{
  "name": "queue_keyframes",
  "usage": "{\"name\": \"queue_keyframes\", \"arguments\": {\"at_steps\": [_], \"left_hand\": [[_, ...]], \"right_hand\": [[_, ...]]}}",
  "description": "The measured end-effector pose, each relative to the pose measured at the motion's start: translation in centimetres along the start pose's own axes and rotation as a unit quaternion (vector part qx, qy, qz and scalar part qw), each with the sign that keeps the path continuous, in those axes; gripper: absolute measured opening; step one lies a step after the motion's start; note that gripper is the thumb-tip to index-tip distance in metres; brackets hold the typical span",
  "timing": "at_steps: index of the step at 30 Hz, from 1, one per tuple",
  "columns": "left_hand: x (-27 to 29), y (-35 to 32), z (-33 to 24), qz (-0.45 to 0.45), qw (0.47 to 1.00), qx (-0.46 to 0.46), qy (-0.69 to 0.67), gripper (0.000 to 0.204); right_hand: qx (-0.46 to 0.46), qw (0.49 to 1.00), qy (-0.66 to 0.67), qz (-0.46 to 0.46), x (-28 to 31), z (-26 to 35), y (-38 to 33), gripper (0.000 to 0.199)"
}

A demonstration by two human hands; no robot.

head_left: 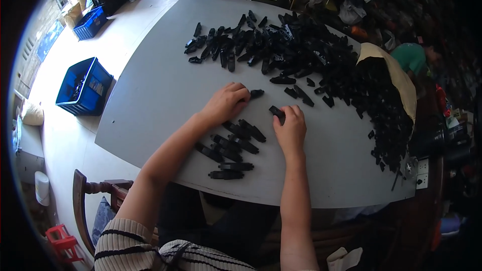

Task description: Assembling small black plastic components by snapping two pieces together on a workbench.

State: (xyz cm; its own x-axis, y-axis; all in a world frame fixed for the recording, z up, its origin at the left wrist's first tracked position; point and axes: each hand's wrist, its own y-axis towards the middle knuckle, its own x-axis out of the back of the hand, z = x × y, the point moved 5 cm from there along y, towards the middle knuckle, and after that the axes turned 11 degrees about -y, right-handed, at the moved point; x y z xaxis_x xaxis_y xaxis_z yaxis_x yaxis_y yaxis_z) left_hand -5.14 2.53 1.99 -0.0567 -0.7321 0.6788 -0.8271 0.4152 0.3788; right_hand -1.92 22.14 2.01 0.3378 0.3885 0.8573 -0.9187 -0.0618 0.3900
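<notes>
Over the middle of a grey-white table (155,90), my left hand (225,104) is closed, its fingers curled at one end of a small elongated black plastic part (257,93). To its right, my right hand (291,126) pinches another black plastic part (276,112) between thumb and fingers. Nearer to me, between my forearms, several longer black parts with narrow ends lie in loose slanted rows, among them a black piece (226,174) closest to the front edge. My left fingers partly hide the piece they touch.
A large heap of black plastic parts (321,55) spreads across the far and right side of the table, beside an open pale sack (401,78). Blue crates (95,83) stand on the floor at left, near a wooden chair (80,206). Someone in green (409,57) is at far right.
</notes>
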Motion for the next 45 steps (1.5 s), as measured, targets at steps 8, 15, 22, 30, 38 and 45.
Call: {"name": "queue_keyframes", "arguments": {"at_steps": [8, 15, 22, 30, 38, 45], "left_hand": [[0.4, -0.7, -1.8, 0.053, 0.988, 0.1, -0.109, 0.025], [-0.2, -0.2, -2.3, 0.072, 0.99, -0.048, -0.113, 0.028], [-0.6, -0.6, -2.0, 0.049, 0.988, -0.05, -0.137, 0.029], [-1.8, -0.3, -0.5, 0.036, 0.965, 0.047, -0.255, 0.03], [-0.6, -0.3, -0.5, 0.077, 0.963, 0.084, -0.246, 0.029], [-0.8, -0.2, 1.0, 0.068, 0.946, 0.118, -0.296, 0.021]], "right_hand": [[-0.03, 0.99, 0.138, -0.012, -1.0, -0.2, 0.1, 0.023], [-0.057, 0.971, 0.233, 0.024, -0.3, 0.1, 0.4, 0.022], [-0.012, 0.979, 0.202, -0.005, -2.3, 0.1, 0.2, 0.021], [0.019, 0.983, 0.183, 0.008, -0.5, 0.2, 0.0, 0.019], [0.049, 0.976, 0.205, 0.055, -0.8, -0.2, 0.0, 0.019], [0.021, 0.962, 0.239, 0.129, -1.0, -0.3, 0.3, 0.018]]}}
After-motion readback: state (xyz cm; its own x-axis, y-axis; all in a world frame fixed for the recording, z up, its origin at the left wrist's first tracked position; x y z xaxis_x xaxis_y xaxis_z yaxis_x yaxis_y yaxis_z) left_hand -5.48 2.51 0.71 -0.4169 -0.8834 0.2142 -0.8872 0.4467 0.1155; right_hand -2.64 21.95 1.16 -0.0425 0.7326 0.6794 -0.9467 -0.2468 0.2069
